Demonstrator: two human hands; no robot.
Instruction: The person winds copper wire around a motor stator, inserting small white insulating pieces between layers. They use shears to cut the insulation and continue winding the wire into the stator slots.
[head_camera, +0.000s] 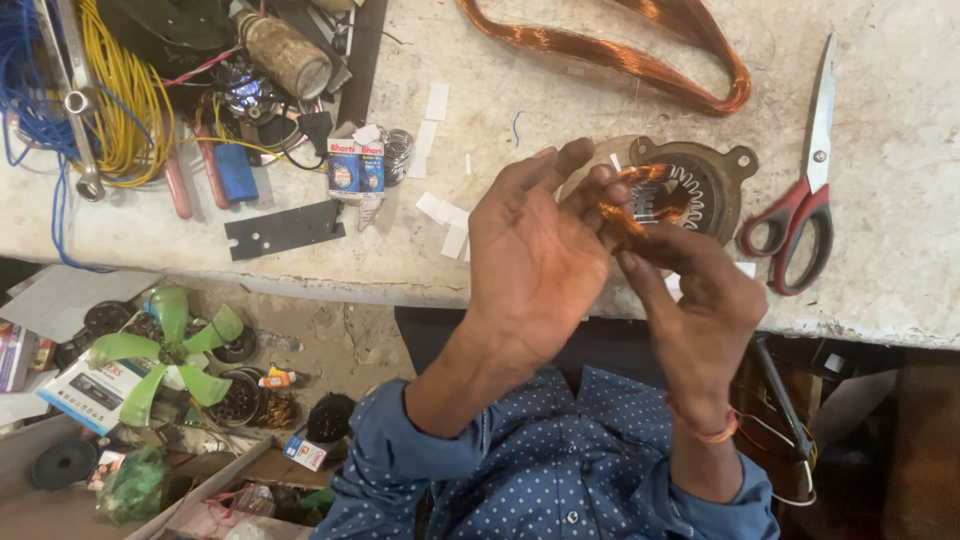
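Head view: one camera, looking down on both hands over a pale surface.
Left hand: palm up, fingers spread, fingertips touching a small copper coil; not clenched.
Right hand: thumb and fingers pinching the same coil from below, raised above the surface edge.
Coil: held between both hands, just in front of a round stator that lies on the surface; part of it is hidden by the fingers.
Stator: flat, slots showing, just beyond the fingertips; whether the coil touches it cannot be told.
Scissors: red-handled, closed, right of the stator, apart from the hands.
Large copper loop: at the far side of the surface, untouched.
Paper strips: white, scattered left of the hands.
Wire bundles: yellow and blue, far left.
Green fan: on the cluttered floor below.
Handling judgement: turns look fine and easily kinked; a light, even pinch with both hands, keeping the loop's strands together, seems advisable.
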